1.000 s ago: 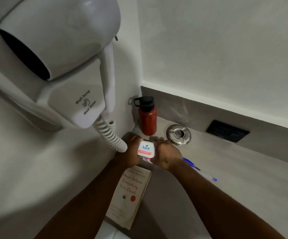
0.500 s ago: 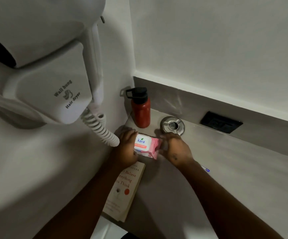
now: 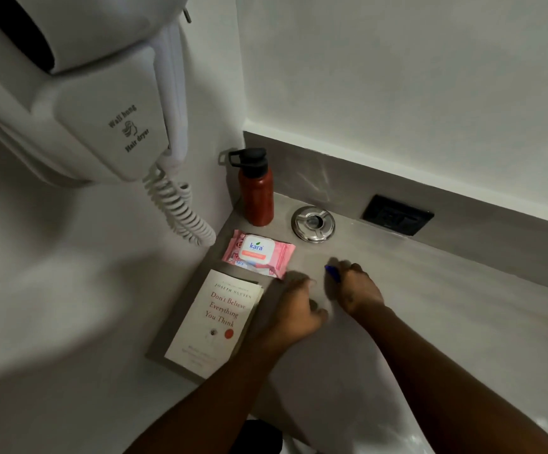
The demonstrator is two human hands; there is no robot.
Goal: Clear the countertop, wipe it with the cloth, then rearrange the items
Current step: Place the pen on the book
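Two hands over the counter point(image 3: 413, 290): right hand point(image 3: 359, 290) curled round a blue pen point(image 3: 332, 272), left hand point(image 3: 295, 309) loosely curled, empty. Wipes point(image 3: 259, 253) lie flat between bottle point(image 3: 255, 191) and book point(image 3: 215, 322).

Your view is dim and grey overall, with soft light falling from above and the right onto the white wall point(image 3: 397, 77), while the tabletop point(image 3: 430, 290) carries only a faint sheen. You'll see both hands cast soft shadows up and to the left, and the wall-hung hair dryer point(image 3: 79, 93) looms large, bowed by wide-angle distortion. Your right hand point(image 3: 357, 290) and left hand point(image 3: 295, 316) are slightly motion-blurred, and the frame's corners look soft.
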